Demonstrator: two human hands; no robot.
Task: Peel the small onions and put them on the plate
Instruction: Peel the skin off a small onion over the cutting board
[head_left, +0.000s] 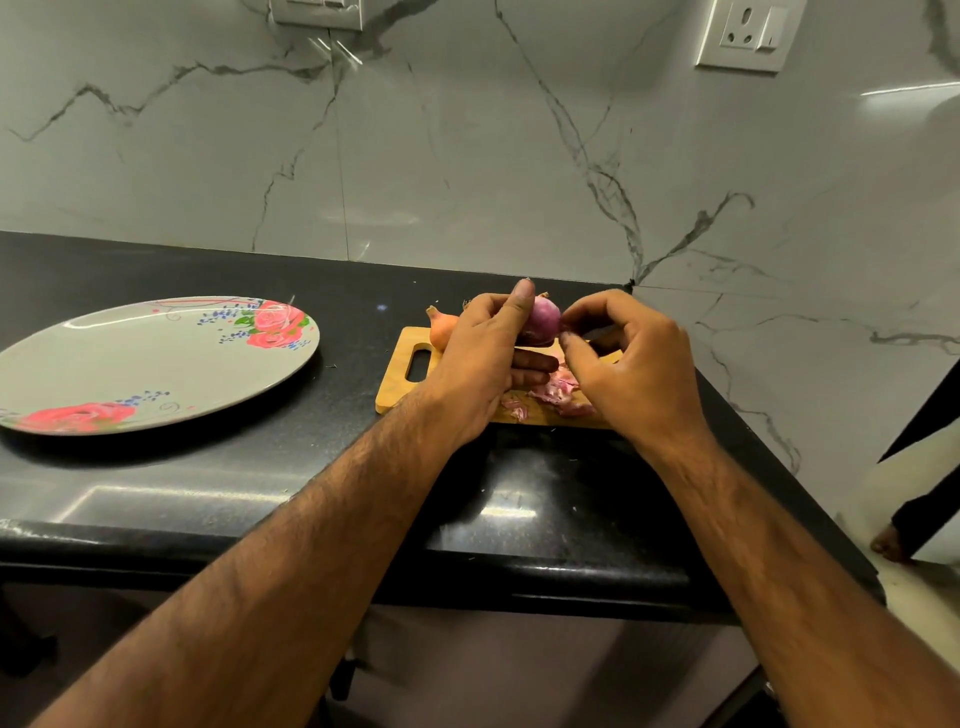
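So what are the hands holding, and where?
The left hand grips a purple onion round its sides; the right hand pinches its right side.

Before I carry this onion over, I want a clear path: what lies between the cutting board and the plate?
In the head view, only bare black countertop, with a tiny speck or two, lies between the cutting board and the plate.

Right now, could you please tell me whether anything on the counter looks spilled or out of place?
Nothing stands out. Loose peels lie on the cutting board, as peeling would leave them; the plate sits flat to its left, apart.
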